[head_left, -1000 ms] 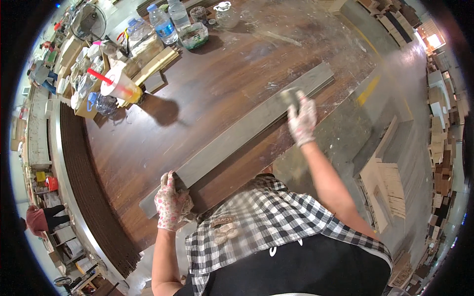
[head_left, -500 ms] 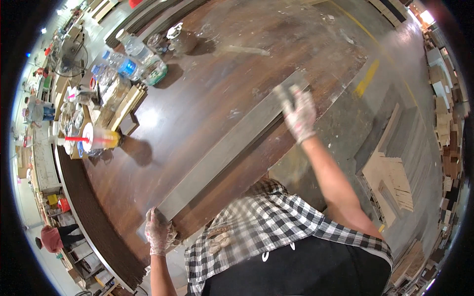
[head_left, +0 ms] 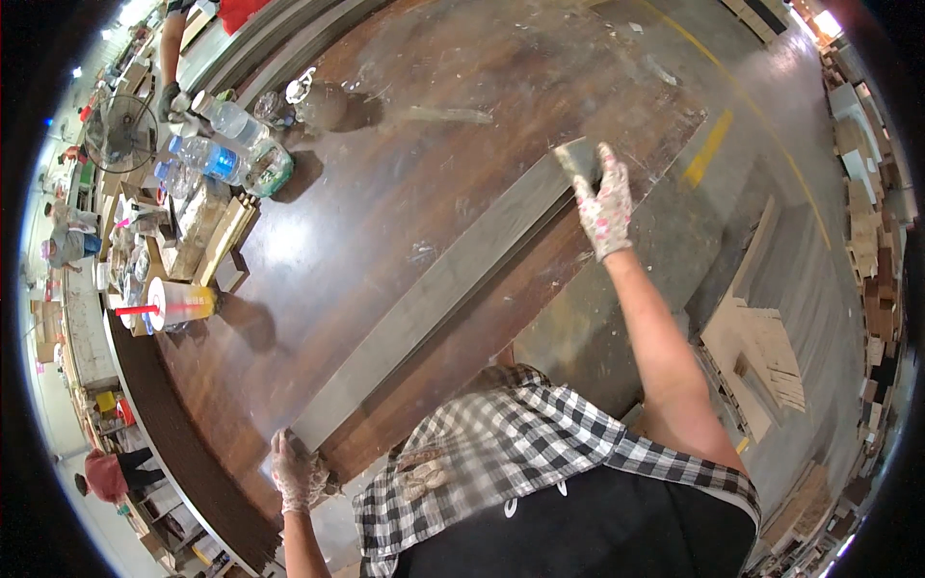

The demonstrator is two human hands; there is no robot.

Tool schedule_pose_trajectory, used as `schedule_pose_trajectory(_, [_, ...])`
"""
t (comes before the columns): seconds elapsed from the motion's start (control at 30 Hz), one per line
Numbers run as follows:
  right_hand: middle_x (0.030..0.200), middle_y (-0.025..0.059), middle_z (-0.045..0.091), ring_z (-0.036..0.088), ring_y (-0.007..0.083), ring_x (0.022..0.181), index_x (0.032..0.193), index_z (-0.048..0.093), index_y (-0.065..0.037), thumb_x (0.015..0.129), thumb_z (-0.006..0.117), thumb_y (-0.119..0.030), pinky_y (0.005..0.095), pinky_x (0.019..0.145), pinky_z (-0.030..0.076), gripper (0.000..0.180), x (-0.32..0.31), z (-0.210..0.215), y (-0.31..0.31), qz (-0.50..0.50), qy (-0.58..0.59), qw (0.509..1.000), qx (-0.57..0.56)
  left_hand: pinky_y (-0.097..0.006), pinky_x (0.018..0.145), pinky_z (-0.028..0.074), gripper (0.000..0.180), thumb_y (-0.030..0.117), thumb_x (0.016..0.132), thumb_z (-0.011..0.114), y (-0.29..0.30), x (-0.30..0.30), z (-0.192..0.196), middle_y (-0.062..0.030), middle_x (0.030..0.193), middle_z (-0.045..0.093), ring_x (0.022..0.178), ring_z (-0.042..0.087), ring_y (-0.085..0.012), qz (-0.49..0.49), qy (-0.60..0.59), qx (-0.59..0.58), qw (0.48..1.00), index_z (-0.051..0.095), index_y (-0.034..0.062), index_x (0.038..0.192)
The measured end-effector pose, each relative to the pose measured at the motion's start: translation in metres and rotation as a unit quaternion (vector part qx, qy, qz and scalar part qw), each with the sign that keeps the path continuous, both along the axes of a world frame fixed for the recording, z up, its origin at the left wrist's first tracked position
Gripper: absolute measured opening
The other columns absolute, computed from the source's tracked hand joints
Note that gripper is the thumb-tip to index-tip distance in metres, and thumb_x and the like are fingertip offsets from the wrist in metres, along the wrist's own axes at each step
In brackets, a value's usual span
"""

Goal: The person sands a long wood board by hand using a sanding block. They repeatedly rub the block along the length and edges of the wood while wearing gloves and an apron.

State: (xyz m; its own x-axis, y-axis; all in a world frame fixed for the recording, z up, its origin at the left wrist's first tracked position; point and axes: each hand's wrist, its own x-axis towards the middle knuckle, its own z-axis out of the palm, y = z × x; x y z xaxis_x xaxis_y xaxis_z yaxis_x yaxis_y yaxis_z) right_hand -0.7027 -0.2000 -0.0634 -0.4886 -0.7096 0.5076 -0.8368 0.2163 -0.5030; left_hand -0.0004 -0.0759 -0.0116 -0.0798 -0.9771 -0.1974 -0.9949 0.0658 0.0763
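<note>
A long, narrow grey board (head_left: 434, 279) lies diagonally across the brown worktable (head_left: 318, 193). At its near left end, my gloved left hand (head_left: 297, 472) is closed round the board's end. My right hand (head_left: 605, 207), in a stained white glove with pink spots, is at the far right end. Between its thumb and fingers is a small grey pad (head_left: 581, 156), pressed against the board's top face; its exact kind cannot be made out.
Plastic bottles (head_left: 212, 159), a round jar (head_left: 321, 104) and a drink cup with a red straw (head_left: 178, 303) stand on the table's left side. Beside the bottles is a co-worker's dark-gloved hand (head_left: 171, 99). Wooden pieces (head_left: 752, 352) lie on the floor at right.
My right hand has slid up and right to the board's far end with the pad. My left hand stays at the near end. A co-worker's arm has come into view by the bottles.
</note>
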Motion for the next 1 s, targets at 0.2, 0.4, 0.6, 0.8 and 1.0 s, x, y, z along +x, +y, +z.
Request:
schedule_pose_trajectory(0.2, [0.103, 0.0175, 0.058, 0.056, 0.0340, 0.099, 0.136, 0.053, -0.003, 0.079, 0.076, -0.015, 0.0444, 0.088, 0.047, 0.062, 0.187, -0.002, 0.062, 0.228, -0.033, 0.971, 0.056, -0.044, 0.078, 0.055, 0.076, 0.018, 0.064, 0.086, -0.003, 0.011, -0.019, -0.0137, 0.127, 0.063, 0.091, 0.068, -0.0363, -0.071, -0.018, -0.099, 0.992, 0.056, 0.0079, 0.132])
schedule_pose_trajectory(0.4, [0.109, 0.0170, 0.057, 0.056, 0.0326, 0.099, 0.141, 0.048, -0.003, 0.082, 0.074, -0.015, 0.0438, 0.088, 0.049, 0.065, 0.205, 0.020, 0.059, 0.256, -0.062, 0.964, 0.034, -0.037, 0.097, 0.049, 0.054, 0.019, 0.083, 0.069, 0.011, 0.010, -0.017, -0.0075, 0.133, 0.059, 0.114, 0.062, -0.0270, 0.073, 0.133, -0.012, 0.988, 0.056, 0.0093, 0.135])
schedule_pose_trajectory(0.6, [0.112, 0.0188, 0.055, 0.057, 0.0335, 0.098, 0.139, 0.049, -0.001, 0.085, 0.072, -0.015, 0.0455, 0.083, 0.049, 0.060, 0.219, -0.004, 0.068, 0.237, -0.028, 0.969, 0.063, -0.042, 0.093, 0.053, 0.074, 0.005, 0.071, 0.072, 0.001, -0.017, 0.000, -0.0107, 0.142, 0.054, 0.115, 0.061, -0.0371, 0.045, 0.079, 0.003, 0.996, 0.050, 0.0127, 0.141])
schedule_pose_trajectory(0.8, [0.104, 0.0140, 0.061, 0.057, 0.0282, 0.097, 0.124, 0.059, 0.002, 0.077, 0.074, -0.010, 0.0420, 0.088, 0.050, 0.050, 0.368, -0.014, 0.096, 0.499, -0.136, 0.855, 0.023, -0.044, 0.094, 0.052, 0.081, 0.009, 0.069, 0.078, -0.004, -0.006, -0.003, -0.0128, 0.143, 0.052, 0.116, 0.060, -0.0394, 0.004, 0.116, -0.025, 0.993, 0.047, 0.0110, 0.144])
schedule_pose_trajectory(1.0, [0.106, 0.0161, 0.054, 0.056, 0.0314, 0.094, 0.128, 0.054, -0.002, 0.082, 0.072, -0.016, 0.0433, 0.083, 0.048, 0.051, 0.311, -0.015, 0.071, 0.244, -0.051, 0.968, 0.013, -0.040, 0.097, 0.052, 0.060, 0.013, 0.077, 0.080, -0.002, 0.008, -0.019, -0.0157, 0.134, 0.059, 0.118, 0.062, -0.0352, -0.016, 0.340, -0.125, 0.932, 0.059, 0.0075, 0.133])
